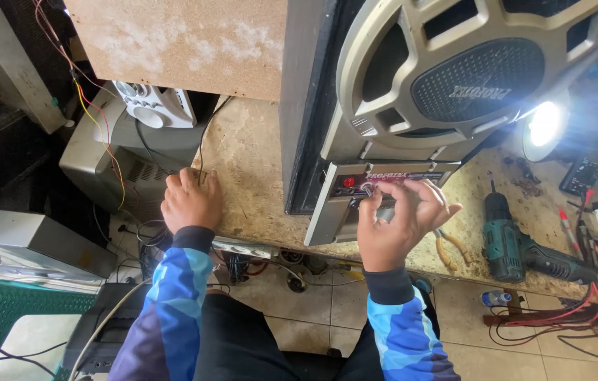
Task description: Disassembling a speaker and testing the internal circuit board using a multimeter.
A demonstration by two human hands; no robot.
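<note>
A large grey speaker cabinet (398, 92) lies tilted on the wooden workbench (249, 169), its round grille facing up. Below the grille sits a control panel (341, 201) with a red button and small knobs. My right hand (398, 222) pinches a small knob on that panel with thumb and forefinger. My left hand (189, 201) rests flat on the bench's left edge, holding nothing, with a black cable running under the fingers. Both arms wear blue patterned sleeves.
A green cordless drill (511, 240) and yellow-handled pliers (451, 247) lie on the bench to the right, near a bright lamp (545, 125), a multimeter (581, 176) and red wires. A grey device (122, 162) with loose wires sits left; a green crate (2, 310) stands below.
</note>
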